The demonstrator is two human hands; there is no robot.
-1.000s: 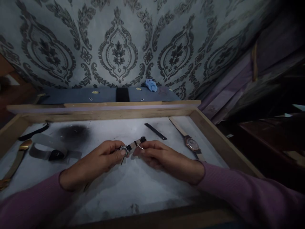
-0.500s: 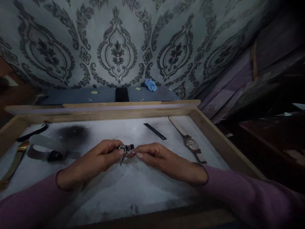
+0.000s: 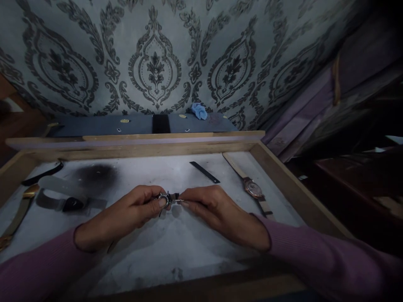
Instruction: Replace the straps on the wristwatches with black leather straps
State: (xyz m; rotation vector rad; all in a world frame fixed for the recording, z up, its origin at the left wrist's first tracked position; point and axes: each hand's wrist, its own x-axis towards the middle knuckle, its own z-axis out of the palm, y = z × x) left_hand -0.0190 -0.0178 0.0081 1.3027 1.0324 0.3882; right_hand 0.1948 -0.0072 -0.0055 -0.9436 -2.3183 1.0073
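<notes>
My left hand [image 3: 130,212] is closed around the round metal case of a wristwatch [image 3: 163,199], thumb on its front edge. A short dark strap end [image 3: 174,196] sticks out from the case toward the other hand. Facing it, my right hand [image 3: 217,212] pinches a thin, bright metal piece [image 3: 178,200] between thumb and fingers. Its tip points at the watch's strap side; whether it touches is too small to tell. Beyond the right hand lies a flat black strap-like strip [image 3: 204,172].
A wooden-rimmed tray [image 3: 277,167] surrounds the white work surface. On the right lies a watch with a pale strap [image 3: 252,188]. At left are a dark-faced watch [image 3: 73,204], a gold-and-tan watch [image 3: 19,214] and a black strap [image 3: 44,174]. A blue cloth [image 3: 199,111] sits behind.
My right hand has turned and its wrist has dropped slightly, and the thin metal piece now lies more level. The watch in my left hand has shifted slightly right.
</notes>
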